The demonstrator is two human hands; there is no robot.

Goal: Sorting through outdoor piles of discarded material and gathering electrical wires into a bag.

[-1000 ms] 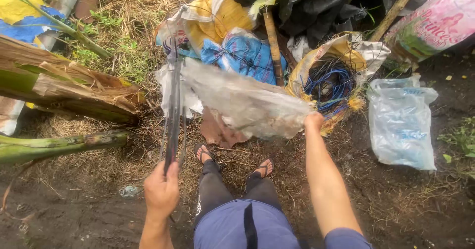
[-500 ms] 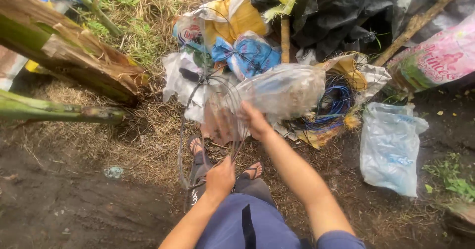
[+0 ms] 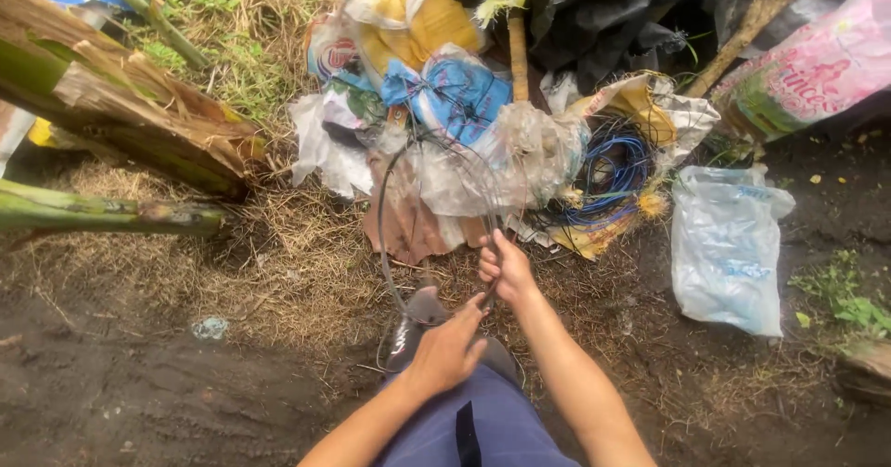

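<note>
Both forearms reach forward, left hand (image 3: 448, 348) and right hand (image 3: 506, 270) close together, fingers curled shut.

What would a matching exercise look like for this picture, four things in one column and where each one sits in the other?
Things:
1. loop of dark wire
2. clear plastic bag
3. coil of blue wire
4. green stalk

Places:
A. flat on the soil at the right
B. inside an open sack in the pile
C. on the ground at the left edge
D. held by the left hand and right hand

Pairs: 1-D, 2-A, 3-B, 4-C
</note>
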